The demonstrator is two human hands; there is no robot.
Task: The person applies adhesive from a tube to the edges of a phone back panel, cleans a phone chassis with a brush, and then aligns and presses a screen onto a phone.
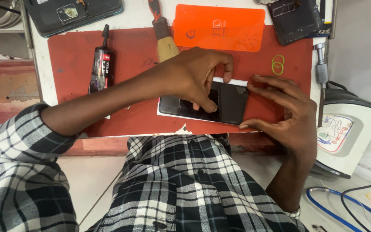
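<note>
I'm looking down at a phone repair workshop, no question. A worn red work mat (129,56) covers the white counter (39,64). On it I see a black tube of glue (101,64), a small dusting brush (165,36) and an orange screen-protector sheet (218,26). Opened phone bodies lie at the far edge, one top left (71,13), one top right (295,19). A dark phone (228,105) sits mid-mat, two yellow rubber bands (278,64) near it, a screwdriver (321,73) at the right edge.
</note>
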